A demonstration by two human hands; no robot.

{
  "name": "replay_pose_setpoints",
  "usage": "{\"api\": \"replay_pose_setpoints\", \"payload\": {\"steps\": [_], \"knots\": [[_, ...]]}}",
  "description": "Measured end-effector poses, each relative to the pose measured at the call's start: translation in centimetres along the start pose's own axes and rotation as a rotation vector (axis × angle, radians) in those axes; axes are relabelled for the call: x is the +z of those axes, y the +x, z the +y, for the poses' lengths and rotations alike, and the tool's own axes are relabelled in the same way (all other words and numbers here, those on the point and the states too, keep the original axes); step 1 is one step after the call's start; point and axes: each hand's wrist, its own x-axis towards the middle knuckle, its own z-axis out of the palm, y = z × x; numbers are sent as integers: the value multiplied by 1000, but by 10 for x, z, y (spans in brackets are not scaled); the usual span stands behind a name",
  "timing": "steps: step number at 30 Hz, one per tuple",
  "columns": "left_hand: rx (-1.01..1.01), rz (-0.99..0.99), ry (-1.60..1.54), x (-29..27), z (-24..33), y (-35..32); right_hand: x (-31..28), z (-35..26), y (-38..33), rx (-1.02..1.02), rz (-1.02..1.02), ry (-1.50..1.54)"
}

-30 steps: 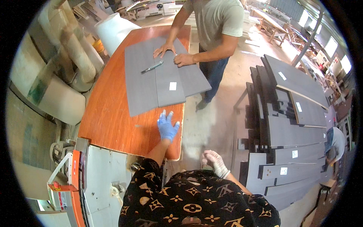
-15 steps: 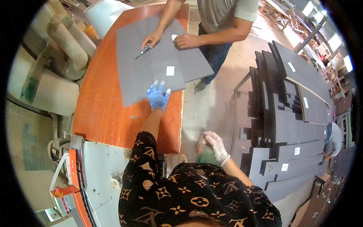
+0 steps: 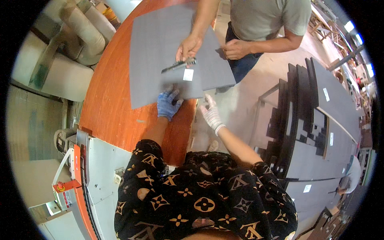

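A grey flat panel [image 3: 160, 44] lies on the reddish-brown table, a white label [image 3: 188, 75] near its close edge. My left hand [image 3: 169, 105], in a blue glove, is at that edge with its fingers apart and fingertips reaching over the panel; they are slightly blurred. Close to the panel's near right corner is my right hand [image 3: 212, 114], in a white striped glove, fingers extended and apart; whether it touches the corner I cannot tell. Opposite me, a co-worker's hand [image 3: 190, 48] holds a utility knife [image 3: 178, 65] above the panel, and their other hand [image 3: 237, 49] rests by a second grey panel [image 3: 218, 72].
The table [image 3: 108, 88] has a curved left side. On the right stands a large stack of dark grey panels [image 3: 316, 160], some labelled. A machine with an orange arm [image 3: 78, 176] is at the lower left, pale ducts [image 3: 82, 36] behind it. Another person [image 3: 352, 176] bends at the far right.
My right hand has risen from beside my body to the panel's near right corner. The co-worker's knife has shifted right, nearer the label. The view has moved, too.
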Motion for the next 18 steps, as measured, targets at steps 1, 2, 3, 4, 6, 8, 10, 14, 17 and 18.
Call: {"api": "replay_pose_setpoints", "payload": {"steps": [1, 2, 3, 4, 6, 8, 10, 14, 17, 18], "knots": [[17, -16, -12, 1, 0, -1, -5, -3, 12, -128, 55, -121], [32, -32, -23, 1, 1, -2, -14, -6, 24, -257, 110, -241], [37, -44, -29, -1, 0, -5, -20, -23, 34, -395, 155, -355], [21, -47, 21, -6, 2, -8, -24, -52, 46, -487, 152, -461], [-17, -76, 49, -15, 8, -5, -15, -76, 91, -731, 23, -583], [44, -27, 9, -13, 9, 2, 2, -89, 126, -889, -62, -687], [69, -31, 17, -6, 6, 7, 26, -93, 149, -952, -110, -775], [49, -83, -26, -2, -2, 9, 45, -101, 159, -576, -420, -1050], [43, -96, 9, 2, -4, 14, 30, -94, 147, -416, -437, -1021], [38, -95, 46, -2, -4, 10, 16, -87, 133, -402, -375, -826]]}}
